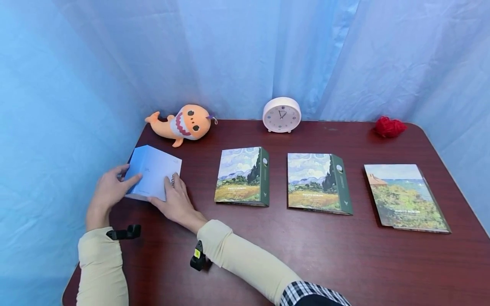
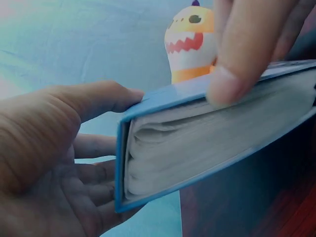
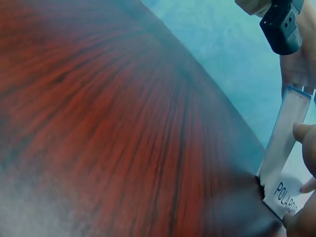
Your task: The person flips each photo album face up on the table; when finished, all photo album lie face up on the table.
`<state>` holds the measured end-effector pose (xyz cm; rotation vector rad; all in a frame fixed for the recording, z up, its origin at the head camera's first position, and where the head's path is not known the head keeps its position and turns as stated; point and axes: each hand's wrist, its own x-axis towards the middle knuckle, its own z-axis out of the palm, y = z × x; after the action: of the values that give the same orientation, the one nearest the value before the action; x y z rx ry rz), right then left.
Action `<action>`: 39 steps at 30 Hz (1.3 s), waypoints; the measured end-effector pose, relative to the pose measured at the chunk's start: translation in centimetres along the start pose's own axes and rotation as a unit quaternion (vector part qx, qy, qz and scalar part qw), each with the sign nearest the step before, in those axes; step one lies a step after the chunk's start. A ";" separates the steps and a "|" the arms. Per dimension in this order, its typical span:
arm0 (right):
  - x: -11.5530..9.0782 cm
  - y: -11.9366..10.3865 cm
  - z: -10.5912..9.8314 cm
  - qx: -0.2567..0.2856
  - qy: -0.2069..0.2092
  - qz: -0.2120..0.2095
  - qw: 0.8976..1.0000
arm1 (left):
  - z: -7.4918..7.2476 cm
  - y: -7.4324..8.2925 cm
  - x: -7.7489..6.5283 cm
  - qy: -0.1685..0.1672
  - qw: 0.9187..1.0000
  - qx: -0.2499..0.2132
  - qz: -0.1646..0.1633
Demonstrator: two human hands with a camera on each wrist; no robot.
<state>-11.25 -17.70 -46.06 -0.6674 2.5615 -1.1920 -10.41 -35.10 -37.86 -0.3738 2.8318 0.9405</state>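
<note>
Blue album (image 1: 153, 172) between both hands

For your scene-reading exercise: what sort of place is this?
Probably a staged recording booth, not a home: blue curtains enclose a wooden table with photo albums laid in a row.
</note>
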 end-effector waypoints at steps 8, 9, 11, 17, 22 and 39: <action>0.0 0.5 0.1 -0.027 0.001 0.000 1.000 | 0.0 -1.4 0.4 -0.027 0.999 -0.004 -0.023; 0.0 0.5 0.1 -0.031 0.002 -0.003 1.000 | 0.1 -1.5 0.5 -0.027 0.999 -0.002 -0.024; 0.0 0.5 0.1 -0.047 0.006 -0.010 0.999 | 0.1 -1.7 0.5 -0.030 0.999 -0.001 -0.032; 0.3 0.5 0.3 -0.110 0.011 -0.032 0.993 | 0.8 -2.6 0.8 -0.035 0.997 -0.010 -0.061; 0.4 0.5 0.4 -0.165 0.022 -0.055 0.985 | 1.4 -3.2 0.9 -0.030 0.997 -0.001 -0.064; 0.4 0.9 -0.3 -0.185 0.007 -0.103 0.977 | 2.5 -4.1 1.0 -0.031 0.998 0.012 -0.053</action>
<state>-12.02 -17.17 -46.56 -1.0282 2.8092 -0.7730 -10.11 -36.98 -42.35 -0.4769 2.7350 0.8824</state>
